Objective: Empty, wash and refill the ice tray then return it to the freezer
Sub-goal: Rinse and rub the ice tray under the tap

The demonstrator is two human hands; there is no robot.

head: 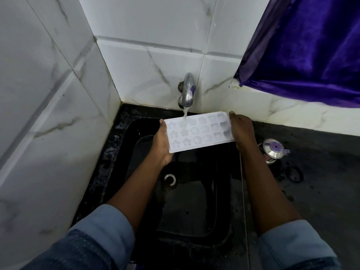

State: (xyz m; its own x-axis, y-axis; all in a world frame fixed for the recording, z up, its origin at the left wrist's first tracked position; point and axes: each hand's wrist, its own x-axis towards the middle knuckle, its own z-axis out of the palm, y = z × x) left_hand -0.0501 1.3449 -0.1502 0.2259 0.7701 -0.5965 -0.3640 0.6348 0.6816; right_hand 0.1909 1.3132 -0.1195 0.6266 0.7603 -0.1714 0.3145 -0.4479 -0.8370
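Water [185,114] falls into the star-shaped moulds of the white ice tray [200,131]. The left hand [161,145] and right hand [241,129] grip its ends over a black sink [148,172].

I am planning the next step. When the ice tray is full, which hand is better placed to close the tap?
Probably the left hand: it grips the end of the ice tray nearest the tap. The right hand holds the far end and could keep the tray level.
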